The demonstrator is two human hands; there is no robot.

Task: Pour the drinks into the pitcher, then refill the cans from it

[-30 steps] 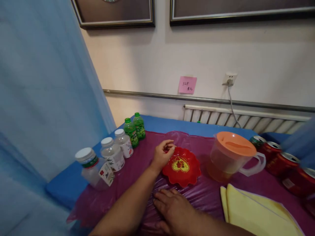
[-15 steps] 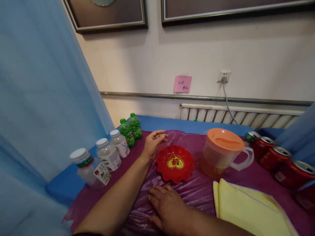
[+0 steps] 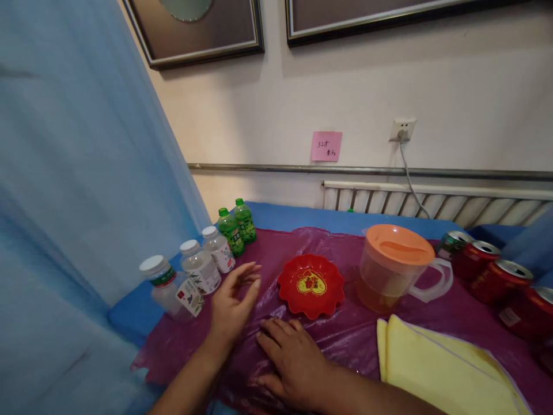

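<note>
My left hand (image 3: 235, 300) hovers left of the red scalloped dish (image 3: 332, 293), its fingers loosely curved and apart, holding nothing. My right hand (image 3: 294, 360) lies flat, palm down, on the purple plastic sheet (image 3: 259, 369) just in front of the dish. The dish has a yellow heart-shaped print at its centre. To the right of it stands a clear pitcher (image 3: 380, 275) with an orange lid (image 3: 400, 245) and yellowish liquid low inside. A folded yellow cloth (image 3: 444, 369) lies to the right of my right hand.
On the left stand several bottles: a clear jar (image 3: 166, 288), two white-capped bottles (image 3: 201, 268) and two green bottles (image 3: 232, 233). Several drink cans (image 3: 501, 282) line the right side. Behind the blue table (image 3: 285, 216) are a radiator (image 3: 380, 199) and a wall socket (image 3: 402, 129).
My left hand has drawn back toward me and to the left, away from the dish. My right hand stays flat on the sheet. The view has shifted slightly.
</note>
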